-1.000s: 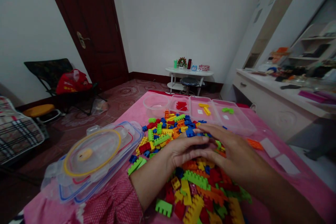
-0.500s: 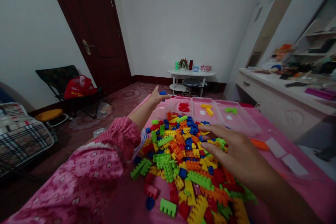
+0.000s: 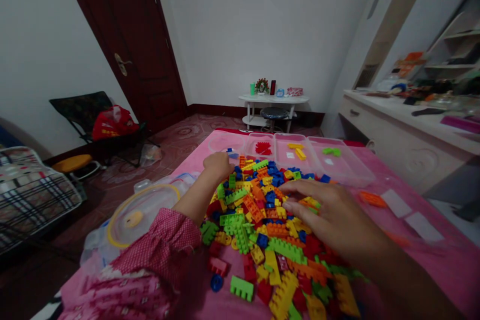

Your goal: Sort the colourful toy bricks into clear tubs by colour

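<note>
A heap of mixed plastic building bricks (image 3: pixel 240 230) in red, yellow, green, blue and orange covers the middle of the pink tablecloth. My left hand (image 3: pixel 218 164) is over the heap's far left edge, knuckles up, its fingers hidden from me. My right hand (image 3: pixel 326 210) is at the heap's right side, thumb and fingers apart, with nothing visibly held. Beyond the heap stands a clear divided tray (image 3: pixel 318 172). Its compartments hold red bricks (image 3: pixel 263 148), yellow bricks (image 3: pixel 298 151) and green bricks (image 3: pixel 332 152). Blue pieces (image 3: pixel 230 151) lie in the leftmost section.
A clear round lid with a yellow ring (image 3: pixel 142 215) lies at the left of the table, beside clear plastic containers. White cards (image 3: pixel 423 226) and an orange piece (image 3: pixel 372 199) lie at the right. A white counter (image 3: pixel 397 110) stands beyond the table's right edge.
My left hand has come back from the leftmost tray section, where its fingers were spread above a blue piece, to the heap's left edge. My right hand has hardly moved.
</note>
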A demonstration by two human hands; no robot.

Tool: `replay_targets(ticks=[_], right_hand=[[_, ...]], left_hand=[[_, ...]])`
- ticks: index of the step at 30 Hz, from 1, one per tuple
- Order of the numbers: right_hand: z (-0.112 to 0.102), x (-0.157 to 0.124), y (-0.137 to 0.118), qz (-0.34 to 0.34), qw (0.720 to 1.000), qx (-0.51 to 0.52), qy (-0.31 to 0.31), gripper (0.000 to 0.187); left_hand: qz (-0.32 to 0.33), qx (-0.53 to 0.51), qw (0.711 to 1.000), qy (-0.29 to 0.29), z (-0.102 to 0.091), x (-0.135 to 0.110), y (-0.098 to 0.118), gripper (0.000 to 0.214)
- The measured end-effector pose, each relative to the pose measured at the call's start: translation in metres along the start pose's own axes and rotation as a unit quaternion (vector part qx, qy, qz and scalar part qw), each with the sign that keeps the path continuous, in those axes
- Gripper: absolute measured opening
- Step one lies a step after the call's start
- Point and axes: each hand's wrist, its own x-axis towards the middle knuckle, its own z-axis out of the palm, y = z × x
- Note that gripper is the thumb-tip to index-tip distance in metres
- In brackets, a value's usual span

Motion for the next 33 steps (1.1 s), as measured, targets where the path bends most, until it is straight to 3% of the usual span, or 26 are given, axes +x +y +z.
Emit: replay_targets(ticks=[3, 8, 12, 16, 20, 23, 26, 27, 29, 31, 33], right_hand=[[0.002, -0.001, -0.002, -0.003, 1.000, -0.002, -0.018, 0.023], [0.001, -0.002, -0.004, -0.007, 1.000, 0.008, -0.028, 0.023], [0.001, -0.003, -0.003, 0.000, 1.000, 0.009, -0.026, 0.022], [0.002, -0.001, -0.003, 0.001, 1.000, 0.004, -0.025, 0.021], [0.002, 0.000, -0.004, -0.002, 1.000, 0.007, -0.025, 0.021], [0.000, 0.000, -0.003, -0.003, 0.999, 0.012, -0.033, 0.021], [0.000, -0.001, -0.001, -0.002, 0.999, 0.019, -0.042, 0.020], [0.000, -0.001, 0.000, 0.000, 0.999, 0.020, -0.042, 0.020], [0.001, 0.000, 0.001, 0.005, 0.999, 0.019, -0.041, 0.019], [0.003, 0.000, 0.001, 0.008, 0.999, 0.018, -0.039, 0.019], [0.003, 0.000, 0.001, 0.008, 0.999, 0.019, -0.040, 0.020]], left_hand=[[-0.008, -0.017, 0.999, -0.030, 0.020, -0.002, -0.005, 0.041], [-0.023, -0.076, 0.997, -0.012, 0.051, -0.010, -0.006, 0.047], [0.000, -0.151, 0.988, -0.020, 0.058, -0.006, -0.013, 0.043], [0.069, -0.243, 0.966, -0.060, 0.061, -0.002, -0.016, 0.043], [0.176, -0.314, 0.926, -0.116, 0.049, -0.021, -0.004, 0.049], [0.298, -0.321, 0.886, -0.154, 0.022, -0.045, 0.008, 0.048], [0.372, -0.334, 0.851, -0.159, -0.004, -0.055, 0.018, 0.046], [0.378, -0.343, 0.849, -0.136, -0.009, -0.052, 0.019, 0.045], [0.340, -0.330, 0.880, -0.022, -0.013, -0.038, 0.018, 0.040], [0.246, -0.255, 0.928, 0.120, -0.011, -0.017, 0.012, 0.038], [0.162, -0.151, 0.959, 0.178, -0.004, 0.004, 0.005, 0.048]])
